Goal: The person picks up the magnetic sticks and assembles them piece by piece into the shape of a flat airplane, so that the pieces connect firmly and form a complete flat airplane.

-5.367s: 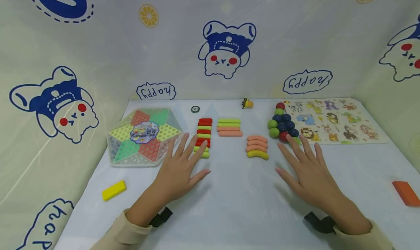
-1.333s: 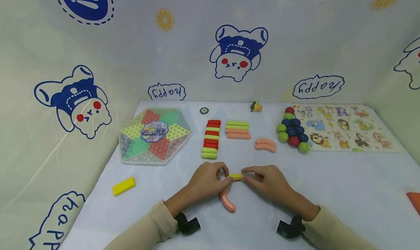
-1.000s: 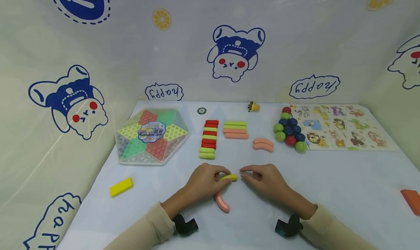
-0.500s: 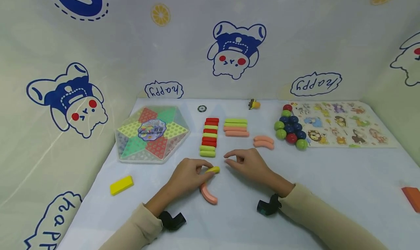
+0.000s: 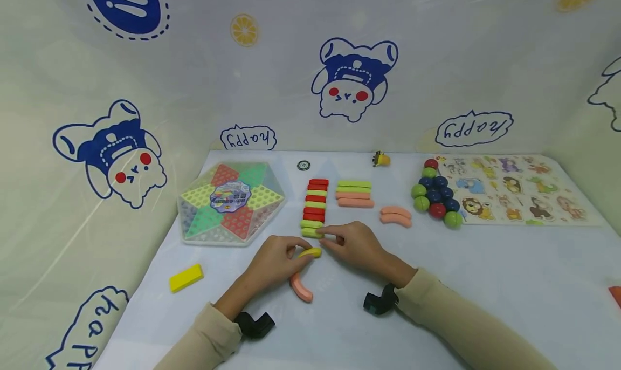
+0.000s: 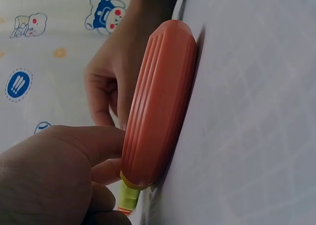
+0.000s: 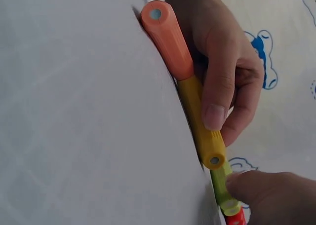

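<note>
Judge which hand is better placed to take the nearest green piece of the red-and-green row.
Probably the right hand: it is at that green piece, while the left hand pinches the yellow curved piece.

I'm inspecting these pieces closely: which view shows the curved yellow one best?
The right wrist view: the curved yellow piece is largest, partly covered, its grey end disc and the adjoining pink piece clear. The head view shows it small and partly covered; the left wrist view, just a sliver.

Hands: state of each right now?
Left hand: closed, holding yellow curved stick.
Right hand: fingertips at nearest green stick; grip cannot be told.
</note>
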Demonstrator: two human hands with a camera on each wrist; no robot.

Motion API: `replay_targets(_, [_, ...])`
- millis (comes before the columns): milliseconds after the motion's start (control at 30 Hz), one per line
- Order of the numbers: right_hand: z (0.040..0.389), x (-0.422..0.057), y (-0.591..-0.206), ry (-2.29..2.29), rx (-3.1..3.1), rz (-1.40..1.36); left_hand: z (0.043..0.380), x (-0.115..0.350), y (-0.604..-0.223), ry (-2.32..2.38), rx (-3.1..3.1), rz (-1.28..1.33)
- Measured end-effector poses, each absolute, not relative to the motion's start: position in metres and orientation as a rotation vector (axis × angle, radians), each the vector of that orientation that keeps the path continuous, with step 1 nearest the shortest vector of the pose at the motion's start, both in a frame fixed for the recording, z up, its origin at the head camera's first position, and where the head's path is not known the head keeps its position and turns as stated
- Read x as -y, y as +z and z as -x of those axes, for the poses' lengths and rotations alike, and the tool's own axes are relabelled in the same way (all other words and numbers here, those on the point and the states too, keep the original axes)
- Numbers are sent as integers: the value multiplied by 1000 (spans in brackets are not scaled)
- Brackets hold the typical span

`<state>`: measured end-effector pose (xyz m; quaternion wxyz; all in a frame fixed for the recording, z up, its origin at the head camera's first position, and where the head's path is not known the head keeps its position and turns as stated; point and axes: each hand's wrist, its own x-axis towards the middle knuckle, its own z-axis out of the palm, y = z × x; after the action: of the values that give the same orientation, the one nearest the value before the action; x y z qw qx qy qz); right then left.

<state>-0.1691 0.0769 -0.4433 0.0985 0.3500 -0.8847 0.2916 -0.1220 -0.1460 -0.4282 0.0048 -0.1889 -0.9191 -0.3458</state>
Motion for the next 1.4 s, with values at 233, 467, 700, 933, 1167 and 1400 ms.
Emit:
replay_targets(233, [168,-82,-445,834,2565,-996,121,146,-430,-1079,2889,577])
replay_targets(467, [172,-73,-445,802,2627,-909,122,148,-428,-1117,2875,571])
replay_targets(700, [170,-74,-446,762,2664,-895,123,150,-429,-1121,2901,551])
replay_targets(933, [145,-118,-444,771,2717,-846,123,147,-427,-1124,2956,530])
replay_targets(1167, [123,-162,-444,910,2681,-812,125,142,-424,-1119,2987,506])
replay_targets(1400, [122,-156,-444,938,2701,-841,134,128,-424,-1089,3041,528])
